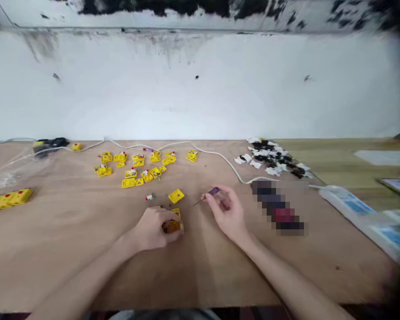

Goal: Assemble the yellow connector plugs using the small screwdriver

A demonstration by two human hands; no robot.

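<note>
My left hand (158,227) curls around a small yellow plastic casing (175,214) on the wooden table, with thumb and fingers at its sides. Part of that casing is hidden by the fingers. In my right hand (227,211) is a thin screwdriver with a purple handle (214,191), its shaft pointing left toward the casing but apart from it. Just beyond the left hand lie a loose yellow cover (176,196) and a small white part with a red end (149,197). Tiny dark bits lie between them.
Several opened yellow casings (147,176) are spread farther back on the table (86,249). Yellow boxes with red buttons (8,201) stand in a row at far left. A heap of black and white pieces (275,158), a white cable (231,165) and a power strip (350,202) lie rightward.
</note>
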